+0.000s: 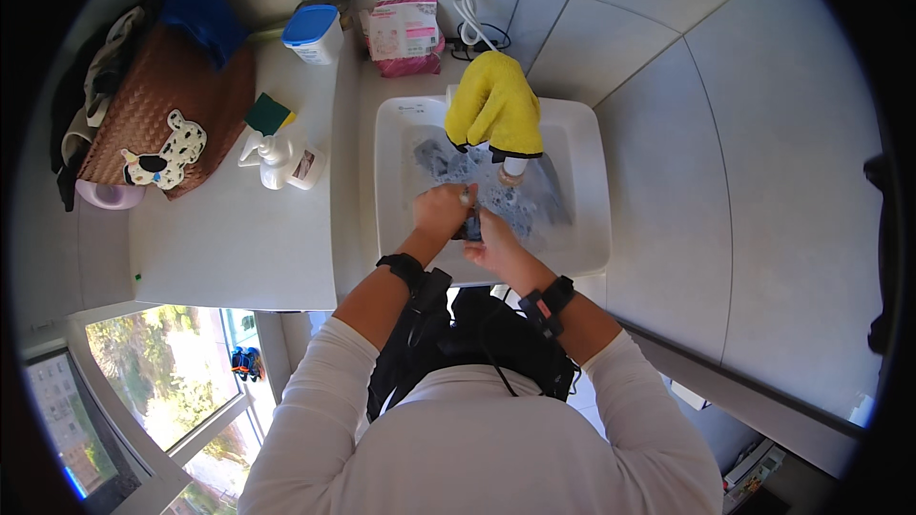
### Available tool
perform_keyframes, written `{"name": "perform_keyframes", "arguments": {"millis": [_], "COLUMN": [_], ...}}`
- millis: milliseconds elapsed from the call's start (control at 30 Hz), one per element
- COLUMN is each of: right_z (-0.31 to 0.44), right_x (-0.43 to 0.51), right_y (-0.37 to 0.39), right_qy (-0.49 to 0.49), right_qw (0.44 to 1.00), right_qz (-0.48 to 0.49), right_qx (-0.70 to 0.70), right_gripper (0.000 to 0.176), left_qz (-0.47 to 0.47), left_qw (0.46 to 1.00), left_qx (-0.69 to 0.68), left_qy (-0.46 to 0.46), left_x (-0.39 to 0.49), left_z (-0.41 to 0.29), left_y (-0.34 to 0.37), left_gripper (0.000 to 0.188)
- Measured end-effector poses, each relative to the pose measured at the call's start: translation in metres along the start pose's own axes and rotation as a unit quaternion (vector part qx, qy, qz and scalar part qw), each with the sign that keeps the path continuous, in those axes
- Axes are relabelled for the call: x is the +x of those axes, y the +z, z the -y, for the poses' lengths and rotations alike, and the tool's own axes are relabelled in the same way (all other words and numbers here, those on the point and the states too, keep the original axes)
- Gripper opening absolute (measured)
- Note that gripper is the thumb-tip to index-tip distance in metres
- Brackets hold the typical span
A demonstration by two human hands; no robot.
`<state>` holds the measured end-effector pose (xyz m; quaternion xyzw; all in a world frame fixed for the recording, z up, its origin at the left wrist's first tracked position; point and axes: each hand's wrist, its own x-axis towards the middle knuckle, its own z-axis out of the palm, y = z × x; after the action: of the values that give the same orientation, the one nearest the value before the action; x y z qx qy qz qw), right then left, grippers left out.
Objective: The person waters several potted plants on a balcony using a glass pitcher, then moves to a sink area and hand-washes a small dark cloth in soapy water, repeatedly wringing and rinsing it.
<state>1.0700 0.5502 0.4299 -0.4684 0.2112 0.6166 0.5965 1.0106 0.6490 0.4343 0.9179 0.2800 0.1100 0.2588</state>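
Observation:
Both my hands are over the front part of a white sink basin [597, 222]. My left hand [439, 210] grips a small dark wet cloth [469, 227], with soap suds at its thumb. My right hand [498, 242] holds the same cloth from the right side. Fingers hide much of the cloth, so its kind cannot be told. Soapy water [512, 213] with bubbles lies in the basin. A dark, sudsy cloth [440, 159] floats at the back left, and greyish fabric [552, 189] lies under water on the right.
A yellow towel [494, 100] drapes over the faucet [511, 170], close beyond my hands. Left, a counter [215, 250] holds a white pump bottle [283, 161], a green-and-yellow sponge [268, 114], a blue-lidded tub [313, 34] and a woven basket [161, 100]. A pink-white packet [405, 36] stands behind the basin.

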Motion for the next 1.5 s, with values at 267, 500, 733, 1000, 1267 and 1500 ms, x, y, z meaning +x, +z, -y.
{"name": "perform_keyframes", "arguments": {"millis": [267, 500, 733, 1000, 1267, 1500], "right_z": [0.002, 0.022, 0.014, -0.016, 0.0, 0.011], "right_x": [0.003, -0.021, 0.052, 0.034, 0.018, -0.014], "right_y": [-0.007, -0.027, -0.056, -0.014, -0.006, -0.005], "right_qy": [-0.035, -0.152, 0.0, -0.028, -0.059, -0.087], "right_qw": [0.995, 0.976, 0.943, 0.989, 0.983, 0.994], "right_qz": [0.099, 0.07, 0.283, 0.048, 0.148, 0.052], "right_qx": [0.002, -0.138, 0.176, 0.14, 0.094, -0.052], "right_gripper": [0.019, 0.028, 0.016, 0.019, 0.02, 0.029], "left_qz": [0.011, 0.123, 0.105, -0.104, -0.12, 0.133], "left_qw": [0.999, 0.923, 0.973, 0.985, 0.985, 0.982], "left_qx": [-0.01, -0.294, -0.206, -0.08, -0.075, -0.062], "left_qy": [-0.041, -0.215, 0.027, 0.111, 0.093, -0.122], "left_x": [-0.01, -0.002, -0.021, -0.01, -0.017, 0.007], "left_z": [-0.012, 0.036, -0.017, -0.011, -0.022, 0.03], "left_y": [-0.003, -0.013, -0.022, -0.006, -0.001, -0.005], "left_gripper": [0.044, 0.053, 0.034, 0.022, 0.026, 0.056]}}
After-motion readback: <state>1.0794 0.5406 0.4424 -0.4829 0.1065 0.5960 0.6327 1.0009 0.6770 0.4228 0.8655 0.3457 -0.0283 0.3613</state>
